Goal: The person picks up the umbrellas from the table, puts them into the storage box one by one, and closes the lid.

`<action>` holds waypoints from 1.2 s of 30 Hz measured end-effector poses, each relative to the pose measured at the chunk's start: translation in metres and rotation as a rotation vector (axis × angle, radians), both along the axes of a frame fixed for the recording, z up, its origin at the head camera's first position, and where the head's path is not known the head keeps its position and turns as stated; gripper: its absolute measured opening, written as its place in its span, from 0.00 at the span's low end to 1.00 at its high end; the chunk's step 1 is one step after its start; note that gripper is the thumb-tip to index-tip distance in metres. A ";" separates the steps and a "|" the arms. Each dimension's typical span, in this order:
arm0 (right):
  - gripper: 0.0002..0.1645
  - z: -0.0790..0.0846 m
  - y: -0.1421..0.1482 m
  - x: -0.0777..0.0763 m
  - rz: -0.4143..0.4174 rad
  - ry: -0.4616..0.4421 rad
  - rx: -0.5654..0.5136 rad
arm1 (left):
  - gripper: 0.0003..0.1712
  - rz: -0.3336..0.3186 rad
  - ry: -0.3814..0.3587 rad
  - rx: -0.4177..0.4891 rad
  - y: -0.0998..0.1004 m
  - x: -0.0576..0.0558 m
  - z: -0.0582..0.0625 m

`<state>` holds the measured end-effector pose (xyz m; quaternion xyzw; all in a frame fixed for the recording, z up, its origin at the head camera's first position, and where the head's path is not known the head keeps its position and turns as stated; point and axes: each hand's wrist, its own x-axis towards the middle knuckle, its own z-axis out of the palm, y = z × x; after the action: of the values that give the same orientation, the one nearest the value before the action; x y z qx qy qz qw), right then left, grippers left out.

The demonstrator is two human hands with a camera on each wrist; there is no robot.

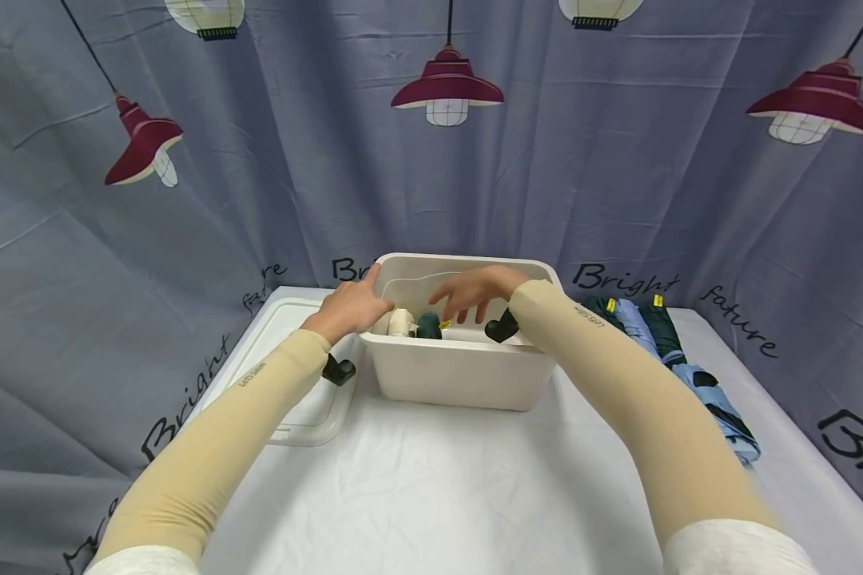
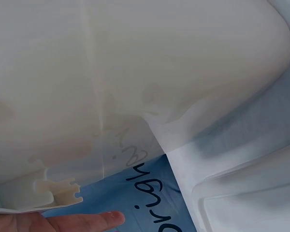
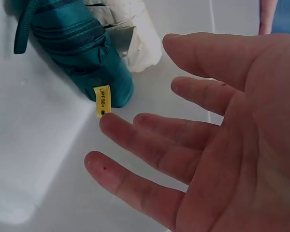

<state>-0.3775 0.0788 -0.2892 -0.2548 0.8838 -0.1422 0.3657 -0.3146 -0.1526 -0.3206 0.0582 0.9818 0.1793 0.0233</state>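
The left hand (image 1: 351,307), thumb and index extended, touches the rim of the box (image 1: 460,374), perhaps steadying it. Inside, a green umbrella (image 3: 84,58) lies beside a white one (image 3: 142,41), probably saving room; the right hand (image 1: 478,289), loosely spread and empty, hovers near.

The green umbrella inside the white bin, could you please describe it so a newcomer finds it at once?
On the table stands a white bin. Inside, toward the left in the head view, a cream umbrella lies beside the yellow-tagged green umbrella. Its green fabric distinguishes it from the cream one, its place inside the bin from the green rolls outside.
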 end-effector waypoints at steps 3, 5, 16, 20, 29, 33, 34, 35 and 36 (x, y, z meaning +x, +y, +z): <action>0.39 0.003 0.006 0.004 0.038 0.020 -0.004 | 0.50 0.000 -0.001 0.004 0.000 0.000 -0.001; 0.39 0.005 0.010 0.007 0.054 0.031 -0.007 | 0.50 0.002 -0.002 0.008 -0.001 0.000 -0.001; 0.37 0.021 0.032 0.022 0.091 0.070 0.010 | 0.50 0.002 -0.004 0.017 0.000 -0.001 -0.001; 0.37 0.024 0.040 0.028 0.099 0.073 -0.002 | 0.50 0.005 -0.008 0.017 0.000 0.000 0.000; 0.36 0.030 0.064 0.048 0.141 0.124 -0.041 | 0.50 0.002 -0.011 0.025 0.001 0.000 0.000; 0.35 0.030 0.077 0.054 0.148 0.162 -0.062 | 0.50 -0.001 -0.008 0.022 0.000 0.001 0.001; 0.35 0.030 0.081 0.055 0.150 0.176 -0.064 | 0.50 -0.003 -0.006 0.022 0.000 0.001 0.001; 0.35 0.030 0.084 0.055 0.148 0.185 -0.068 | 0.50 -0.005 -0.005 0.021 0.000 0.001 0.001; 0.35 0.030 0.087 0.056 0.143 0.189 -0.070 | 0.50 -0.005 -0.006 0.021 -0.001 0.001 0.001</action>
<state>-0.3214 0.1659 -0.2589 -0.3421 0.8885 -0.1220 0.2805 -0.3140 -0.1532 -0.3196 0.0603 0.9796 0.1897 0.0258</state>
